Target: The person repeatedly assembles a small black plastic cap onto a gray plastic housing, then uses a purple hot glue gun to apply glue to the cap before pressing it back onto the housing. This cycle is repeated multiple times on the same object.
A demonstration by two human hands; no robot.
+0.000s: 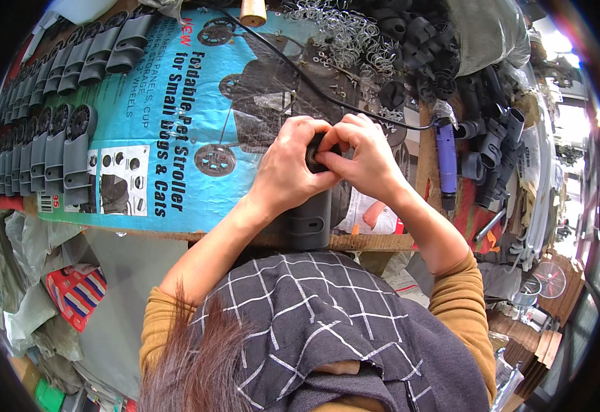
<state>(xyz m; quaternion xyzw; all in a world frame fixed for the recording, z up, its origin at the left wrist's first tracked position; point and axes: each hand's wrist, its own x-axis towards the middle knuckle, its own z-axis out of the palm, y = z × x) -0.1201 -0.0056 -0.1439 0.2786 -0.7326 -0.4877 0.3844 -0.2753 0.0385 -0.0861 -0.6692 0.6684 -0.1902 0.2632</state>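
Note:
At the bench's near edge, both my hands are closed around the round black end of a dark grey plastic housing [309, 223]. My left hand [285, 168] wraps its fingers and thumb about the left side of that end. My right hand [363, 154] presses from the other side, thumb and bent fingers over the round opening. The housing's lower part, with a small slot, sticks out below my hands toward me. Whether a small part sits under the right fingertips is hidden.
Rows of similar grey housings [76, 154] stand at left on a blue printed cardboard sheet [149, 103]. Loose metal springs [341, 31] and dark plastic parts [410, 41] lie at the back. A purple electric screwdriver [445, 158] with a black cable [300, 72] lies right, beside grey fittings [495, 151].

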